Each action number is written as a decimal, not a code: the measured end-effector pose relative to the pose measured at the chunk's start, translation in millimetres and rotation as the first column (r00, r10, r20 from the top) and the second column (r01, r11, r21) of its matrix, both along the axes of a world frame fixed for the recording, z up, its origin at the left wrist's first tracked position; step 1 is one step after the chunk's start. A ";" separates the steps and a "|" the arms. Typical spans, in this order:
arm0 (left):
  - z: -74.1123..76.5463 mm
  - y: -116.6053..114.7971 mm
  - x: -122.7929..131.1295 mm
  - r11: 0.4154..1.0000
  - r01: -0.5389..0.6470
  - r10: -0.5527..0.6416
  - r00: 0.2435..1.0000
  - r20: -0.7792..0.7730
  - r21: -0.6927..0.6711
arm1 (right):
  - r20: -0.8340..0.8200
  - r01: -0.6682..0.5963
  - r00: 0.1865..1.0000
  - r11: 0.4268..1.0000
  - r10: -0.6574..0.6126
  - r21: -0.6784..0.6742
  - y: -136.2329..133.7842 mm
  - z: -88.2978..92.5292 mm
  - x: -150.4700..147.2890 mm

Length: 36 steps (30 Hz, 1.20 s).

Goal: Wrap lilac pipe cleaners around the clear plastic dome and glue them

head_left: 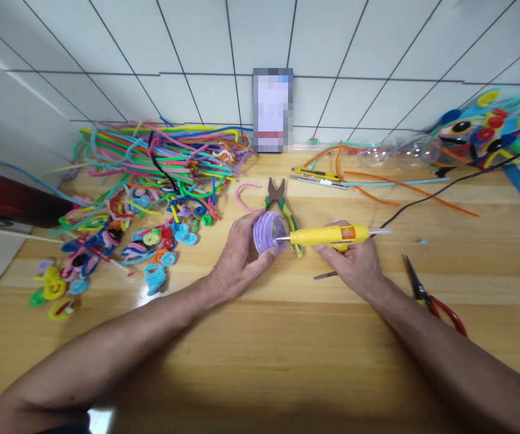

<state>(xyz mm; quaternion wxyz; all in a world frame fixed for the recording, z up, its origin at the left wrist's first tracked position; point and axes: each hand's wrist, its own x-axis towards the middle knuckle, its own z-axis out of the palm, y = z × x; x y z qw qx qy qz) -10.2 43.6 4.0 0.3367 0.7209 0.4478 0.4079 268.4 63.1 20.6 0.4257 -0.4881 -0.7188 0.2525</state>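
My left hand (pixel 240 256) is closed around a small rounded piece wrapped in purple pipe cleaner (pixel 263 234), with a clear, see-through part facing right. In my right hand (pixel 355 259) is a yellow hot glue gun (pixel 326 235). Its metal nozzle points left and meets the edge of the clear part; whether it touches cannot be told. A glue stick (pixel 382 231) pokes out of the gun's back end. Just behind the purple piece lie pliers (pixel 277 194) with green and yellow handles, partly hidden by it and the gun.
Bundled pipe cleaners (pixel 151 154) and coiled coloured pieces (pixel 164 238) cover the left side. A phone (pixel 272 111) leans against the tiled wall. Box cutters (pixel 318 178), clear plastic balls (pixel 375 154) and a black cord (pixel 423 199) lie back right. Red-handled scissors (pixel 432 301) rest near my right forearm.
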 end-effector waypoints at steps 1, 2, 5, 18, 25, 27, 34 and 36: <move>-0.2 0.1 0.0 1.000 0.000 0.000 1.000 -0.002 0.004 | 0.001 -0.003 1.000 1.000 0.003 0.002 0.2 -0.1 -0.1; -0.5 0.1 0.0 1.000 0.001 -0.001 1.000 -0.004 0.009 | 0.003 -0.007 1.000 1.000 0.007 0.006 0.3 -0.2 -0.1; -1.0 0.3 0.0 1.000 0.001 -0.001 1.000 -0.009 0.021 | 0.012 -0.012 1.000 1.000 0.012 0.019 0.9 -0.3 0.3; -0.2 0.0 0.1 1.000 -0.007 0.008 1.000 -0.027 0.020 | 0.027 0.012 1.000 0.999 -0.011 -0.048 0.2 -2.3 0.2; 2.6 -0.5 -0.1 1.000 -0.001 0.002 0.999 -0.045 0.020 | 0.038 0.024 0.999 0.999 -0.022 -0.029 0.1 -1.3 -0.4; 3.0 -0.5 -0.2 1.000 0.005 -0.004 0.999 -0.052 0.026 | 0.033 0.019 0.999 1.000 -0.019 -0.015 0.1 -1.1 -0.3; 1.5 -0.3 0.5 1.000 0.001 0.001 0.998 -0.059 0.028 | 0.043 0.033 0.999 0.998 -0.031 -0.050 0.2 -0.5 -0.2; 1.3 -0.2 0.7 0.999 0.002 0.000 0.998 -0.056 0.035 | 0.037 0.035 0.999 0.998 -0.033 -0.051 0.2 -0.7 -0.4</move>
